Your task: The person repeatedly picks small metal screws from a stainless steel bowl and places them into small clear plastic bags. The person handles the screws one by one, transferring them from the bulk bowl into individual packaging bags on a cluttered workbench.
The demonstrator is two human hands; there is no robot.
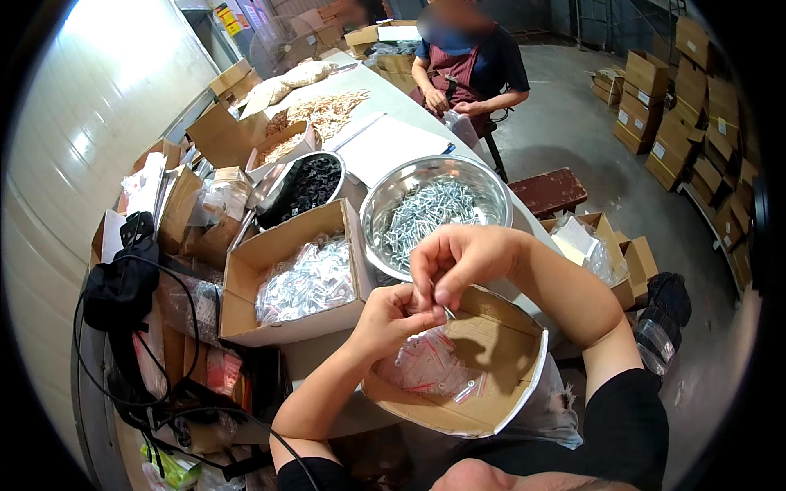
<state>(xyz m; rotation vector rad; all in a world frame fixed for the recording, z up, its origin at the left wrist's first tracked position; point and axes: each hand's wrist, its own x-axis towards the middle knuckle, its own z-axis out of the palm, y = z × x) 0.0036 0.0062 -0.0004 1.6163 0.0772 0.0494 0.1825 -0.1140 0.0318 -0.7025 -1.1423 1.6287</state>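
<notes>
- Near box, one: an open cardboard box (512,380) sits directly below the hands; inside lie flat clear bags (422,360) with red edge lines, overlapping, too many to count.
- Hands, two, close together above that box. The left hand (395,317) pinches one small metal piece (449,312) between thumb and finger; only its end shows, beside the thumb tip.
- The right hand (468,260) is bent over from above, thumb and fingers pressed together beside the left fingertips; whether it also grips the piece cannot be told.
- Filled-bag box, one: a second carton (239,274) stands left of the hands, holding a pile of clear bags with metal contents (307,278), uncounted.
- Bowls, two: a large steel bowl (497,204) just beyond the hands contains loose silvery screws (426,214), uncounted; left of it a metal bowl (345,182) contains black parts (313,182).
- Paper: white sheets (385,147) lie beyond the steel bowl, number unclear.
- Tan pieces: one small carton (309,141) of them, and one loose heap (332,110) behind it on the table.
- Sacks, two: one pale sack (307,74) and another pale bag (266,95), beyond the heap.
- Co-worker, one, seated across the table (391,98), both hands at a clear bag (461,127).
</notes>
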